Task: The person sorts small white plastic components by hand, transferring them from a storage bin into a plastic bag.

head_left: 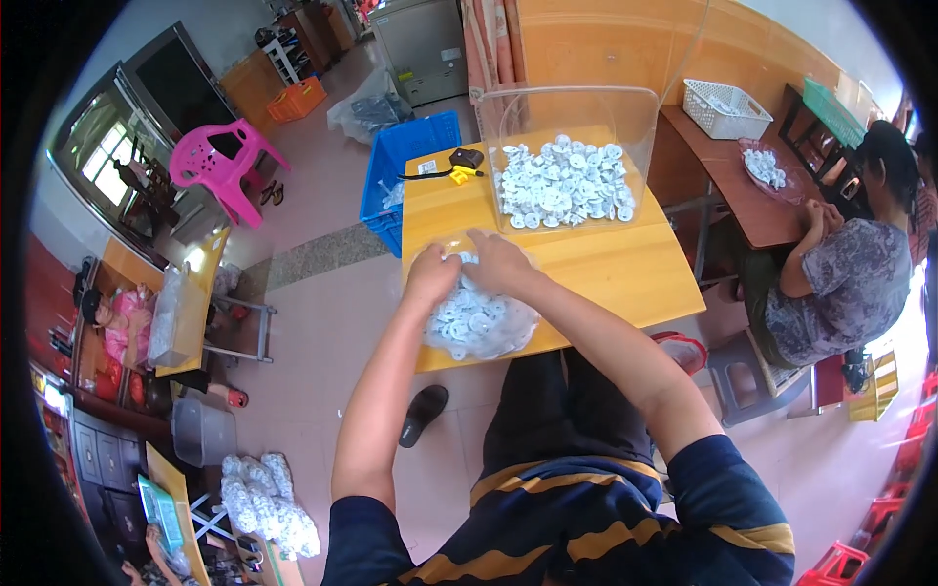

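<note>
A clear plastic bag [479, 327] filled with small white round plastic parts lies at the near left of the wooden table [596, 283]. At the bag's far end, my left hand [433, 276] is closed on the gathered plastic. Close beside it, my right hand [496, 262] also grips the bag, its fingers bent over the top. Part of the bag's far end is covered by both hands. Beyond them stands a transparent box [645, 127] with a heap of the same white parts [565, 184] inside.
A black-and-yellow tool [464, 166] lies left of the box, above a blue crate [383, 166] on the floor. At the right, a person [831, 254] sits at a brown table [723, 176] with a bowl of parts [767, 171]. A pink chair [220, 166] stands far left.
</note>
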Tool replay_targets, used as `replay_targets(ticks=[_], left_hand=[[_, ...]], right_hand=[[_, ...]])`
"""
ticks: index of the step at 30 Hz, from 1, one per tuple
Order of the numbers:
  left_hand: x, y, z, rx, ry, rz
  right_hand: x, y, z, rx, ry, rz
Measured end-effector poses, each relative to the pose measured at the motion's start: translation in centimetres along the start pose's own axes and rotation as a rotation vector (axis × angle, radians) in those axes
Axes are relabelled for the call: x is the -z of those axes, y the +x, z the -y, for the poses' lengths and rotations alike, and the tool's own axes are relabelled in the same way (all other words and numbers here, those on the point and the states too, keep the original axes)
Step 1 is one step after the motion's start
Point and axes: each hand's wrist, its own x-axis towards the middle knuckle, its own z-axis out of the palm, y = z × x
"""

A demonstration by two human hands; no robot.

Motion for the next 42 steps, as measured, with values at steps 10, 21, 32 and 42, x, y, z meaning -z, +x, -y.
replay_targets(ticks=[10, 21, 32, 42], left_hand=[[0.1, -3.3, -2.4, -0.241, 0.577, -0.121], [1.8, -2.6, 1.5, -0.422, 0.238, -0.144], [4.4, -2.9, -6.7, -0.525, 0.235, -0.302], [-2.5, -2.0, -14.9, -0.621, 0.111, 0.091]], right_hand=[[-0.3, -1.6, -1.3, 0.134, -0.168, -0.167], [1.2, -1.3, -3.1, 0.295, 0.251, -0.140], [7.1, -5.2, -3.8, 0.272, 0.560, -0.317], [7.4, -10.0, -19.8, -0.015, 0.138, -0.752]])
